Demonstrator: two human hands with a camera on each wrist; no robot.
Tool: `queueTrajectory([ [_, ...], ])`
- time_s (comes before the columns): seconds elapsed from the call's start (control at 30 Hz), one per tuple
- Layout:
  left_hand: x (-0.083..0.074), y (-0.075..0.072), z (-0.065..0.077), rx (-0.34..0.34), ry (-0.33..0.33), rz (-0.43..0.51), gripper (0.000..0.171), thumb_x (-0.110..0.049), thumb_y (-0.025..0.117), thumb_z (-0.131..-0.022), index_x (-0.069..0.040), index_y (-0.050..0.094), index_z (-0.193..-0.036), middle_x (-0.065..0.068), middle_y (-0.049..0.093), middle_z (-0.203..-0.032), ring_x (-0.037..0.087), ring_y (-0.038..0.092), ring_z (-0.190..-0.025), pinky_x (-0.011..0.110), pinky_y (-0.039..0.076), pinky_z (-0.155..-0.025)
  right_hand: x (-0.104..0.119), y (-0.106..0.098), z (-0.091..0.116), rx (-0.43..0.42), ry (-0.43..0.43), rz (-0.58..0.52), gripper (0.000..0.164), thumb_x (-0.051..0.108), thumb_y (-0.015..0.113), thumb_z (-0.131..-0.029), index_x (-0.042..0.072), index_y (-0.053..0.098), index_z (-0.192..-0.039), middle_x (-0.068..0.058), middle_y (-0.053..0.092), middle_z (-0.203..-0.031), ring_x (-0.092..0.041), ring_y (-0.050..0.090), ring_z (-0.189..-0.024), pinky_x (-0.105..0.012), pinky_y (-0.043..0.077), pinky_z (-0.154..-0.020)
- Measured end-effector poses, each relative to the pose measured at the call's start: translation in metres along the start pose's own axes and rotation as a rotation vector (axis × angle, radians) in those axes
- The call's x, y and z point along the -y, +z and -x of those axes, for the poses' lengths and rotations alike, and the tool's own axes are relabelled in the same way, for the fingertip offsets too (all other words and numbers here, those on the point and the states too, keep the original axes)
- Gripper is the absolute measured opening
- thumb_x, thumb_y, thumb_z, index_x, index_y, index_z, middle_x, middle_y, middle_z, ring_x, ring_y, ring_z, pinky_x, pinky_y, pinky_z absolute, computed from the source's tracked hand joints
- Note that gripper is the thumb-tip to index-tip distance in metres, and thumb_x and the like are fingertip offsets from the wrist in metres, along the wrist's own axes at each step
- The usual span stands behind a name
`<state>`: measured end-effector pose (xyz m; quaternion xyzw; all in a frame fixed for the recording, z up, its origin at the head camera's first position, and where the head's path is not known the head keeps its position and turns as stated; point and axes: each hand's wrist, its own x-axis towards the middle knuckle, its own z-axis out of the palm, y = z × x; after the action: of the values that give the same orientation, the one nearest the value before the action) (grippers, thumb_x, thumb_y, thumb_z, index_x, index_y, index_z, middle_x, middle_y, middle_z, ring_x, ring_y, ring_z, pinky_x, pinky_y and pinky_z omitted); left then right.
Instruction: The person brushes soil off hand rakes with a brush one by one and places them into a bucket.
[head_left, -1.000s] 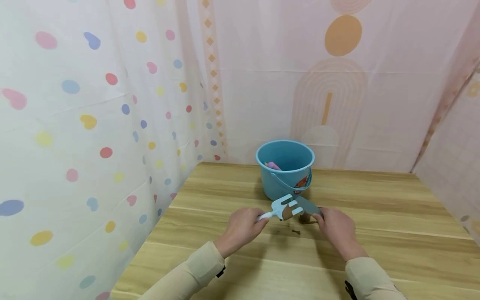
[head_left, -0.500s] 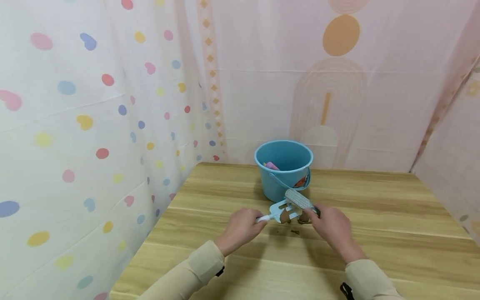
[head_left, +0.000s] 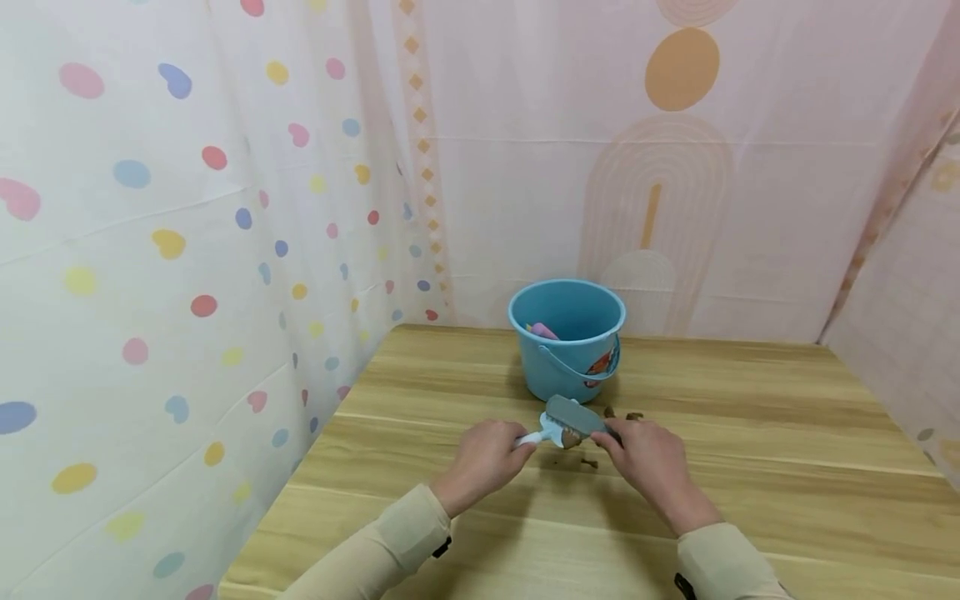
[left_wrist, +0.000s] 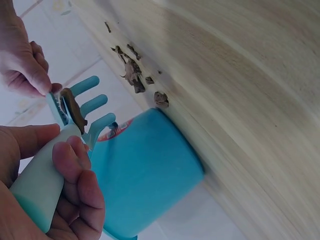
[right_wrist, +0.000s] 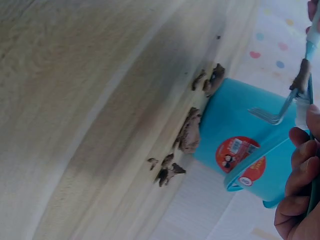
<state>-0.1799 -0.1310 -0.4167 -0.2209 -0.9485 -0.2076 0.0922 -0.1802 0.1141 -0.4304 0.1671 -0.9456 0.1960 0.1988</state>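
Note:
My left hand (head_left: 486,460) grips the white handle of a light blue toy garden fork (head_left: 550,428), held above the table. A brown, mud-like clump (left_wrist: 73,109) sticks to the fork's head, at the base of its tines. My right hand (head_left: 652,468) pinches the handle of a grey brush (head_left: 576,415). In the head view the brush lies across the fork, its back up, covering most of the tines. Its bristles appear to touch the fork and clump. In the right wrist view, the right hand's fingers (right_wrist: 300,170) curl round the handle.
Just beyond the hands stands a blue bucket (head_left: 558,362) with a handle, a picture sticker and a pinkish-purple object (head_left: 543,331) inside. Brown crumbs and lumps (right_wrist: 190,132) lie on the wooden table (head_left: 750,433) before it. Patterned curtains (head_left: 510,167) enclose the table.
The brush has moved left onto the fork; its bristle side was turned up half a second ago and now its back is up. The left hand and fork have barely moved.

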Motion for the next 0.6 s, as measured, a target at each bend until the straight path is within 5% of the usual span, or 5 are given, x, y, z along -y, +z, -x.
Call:
queueTrajectory([
  [0.6, -0.0056, 0.0003, 0.0028, -0.023, 0.011, -0.006, 0.02, -0.024, 0.067, -0.093, -0.015, 0.065, -0.075, -0.012, 0.046, -0.057, 0.005, 0.042, -0.05, 0.025, 0.035, -0.046, -0.0057, 0.0087, 0.0007, -0.047, 0.05, -0.013, 0.024, 0.031, 0.071, -0.092, 0.018, 0.061, -0.075, 0.005, 0.048, -0.056, -0.015, 0.044, -0.048, -0.032, 0.032, -0.041],
])
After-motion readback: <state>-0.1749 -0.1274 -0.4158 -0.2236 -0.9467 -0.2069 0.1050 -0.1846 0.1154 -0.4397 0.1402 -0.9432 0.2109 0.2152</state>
